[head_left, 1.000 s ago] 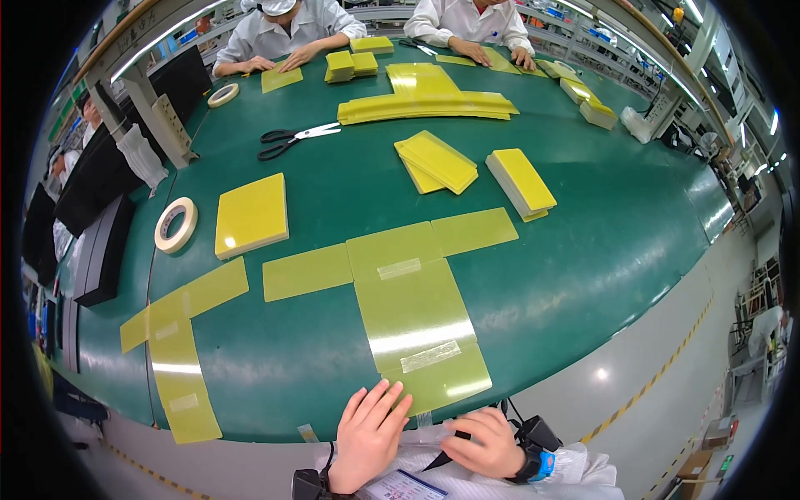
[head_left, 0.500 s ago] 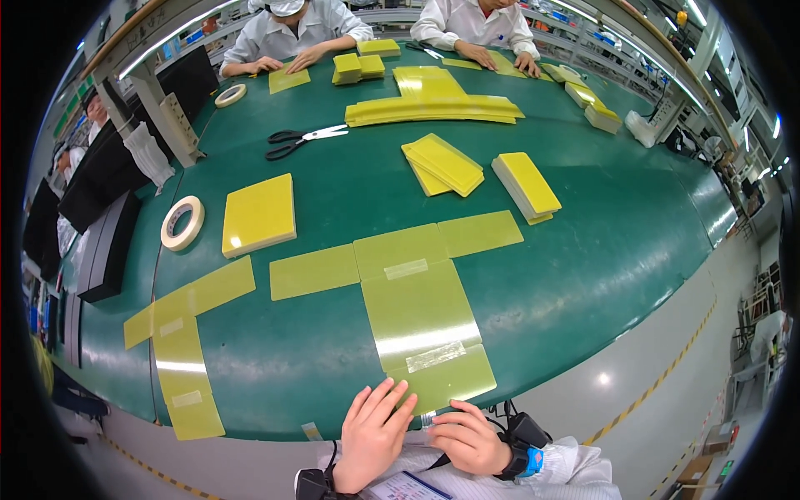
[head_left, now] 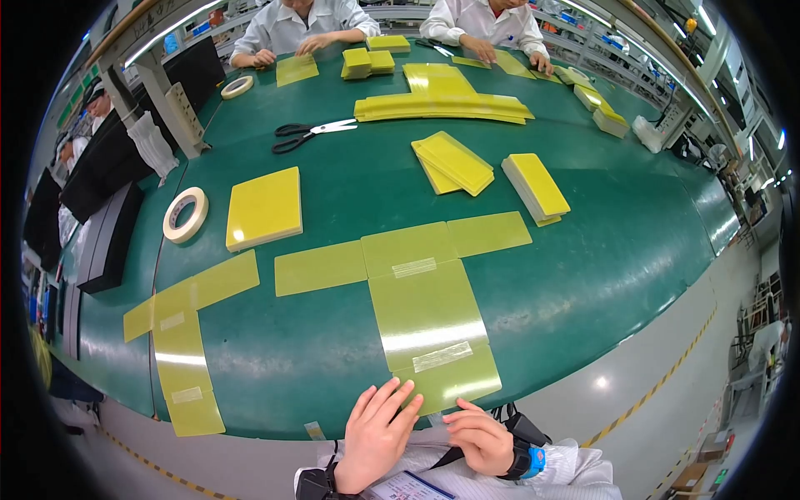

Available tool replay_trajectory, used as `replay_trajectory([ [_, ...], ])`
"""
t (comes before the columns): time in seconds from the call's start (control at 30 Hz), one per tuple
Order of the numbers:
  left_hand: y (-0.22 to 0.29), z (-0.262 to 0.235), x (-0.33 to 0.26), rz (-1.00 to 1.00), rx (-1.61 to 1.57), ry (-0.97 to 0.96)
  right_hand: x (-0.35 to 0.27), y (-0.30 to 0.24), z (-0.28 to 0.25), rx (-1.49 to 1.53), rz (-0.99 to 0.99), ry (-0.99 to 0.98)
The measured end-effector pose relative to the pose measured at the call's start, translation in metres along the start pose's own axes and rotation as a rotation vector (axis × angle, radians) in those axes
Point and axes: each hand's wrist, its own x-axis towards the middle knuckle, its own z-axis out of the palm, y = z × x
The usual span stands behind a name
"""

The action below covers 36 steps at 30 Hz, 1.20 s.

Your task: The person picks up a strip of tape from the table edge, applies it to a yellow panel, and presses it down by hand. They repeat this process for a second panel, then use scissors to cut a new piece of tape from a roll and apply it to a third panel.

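A yellow T-shaped sheet (head_left: 425, 304), its panels joined by strips of clear tape (head_left: 442, 357), lies flat before me, its stem toward me. My left hand (head_left: 380, 435) rests at the near left corner of the lowest panel, fingers stretched and slightly apart, nothing in them. Just right of it, at the table edge, is my right hand (head_left: 482, 439), its fingers bent inward. Their undersides are hidden, so anything they hold cannot be made out. Beside those fingertips, a short piece of clear tape (head_left: 436, 419) shows at the panel's near edge.
Another taped yellow sheet (head_left: 179, 358) lies at left. Beyond are a tape roll (head_left: 185, 215), a square yellow stack (head_left: 264, 208), loose yellow cards (head_left: 452, 164), a narrow stack (head_left: 537, 185), black-handled scissors (head_left: 315, 133) and piled T-shaped sheets (head_left: 442, 104). Two people in white (head_left: 304, 25) work opposite.
The view has shifted slightly, moving most things a little right in it. My right fingertips have drawn a little away from the tape piece. My left hand stays at the panel's corner.
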Motion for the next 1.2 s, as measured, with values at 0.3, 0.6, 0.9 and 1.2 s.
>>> replay_trajectory([
  [0.3,-0.002,-0.004,-0.001,-0.067,-0.110,-0.020,-0.013,-0.002,-0.029,-0.299,-0.671,0.190],
  [0.6,0.035,-0.060,0.005,-0.125,-0.931,-0.034,0.051,-0.015,-0.022,-0.512,-1.332,0.443],
  [0.9,0.030,-0.135,0.056,-0.114,-0.564,0.323,0.146,-0.050,-0.087,-0.627,-1.034,-0.276],
  [1.2,-0.066,-0.033,0.186,-0.149,-0.664,-0.098,0.235,0.119,-0.114,-0.452,-0.220,-0.154],
])
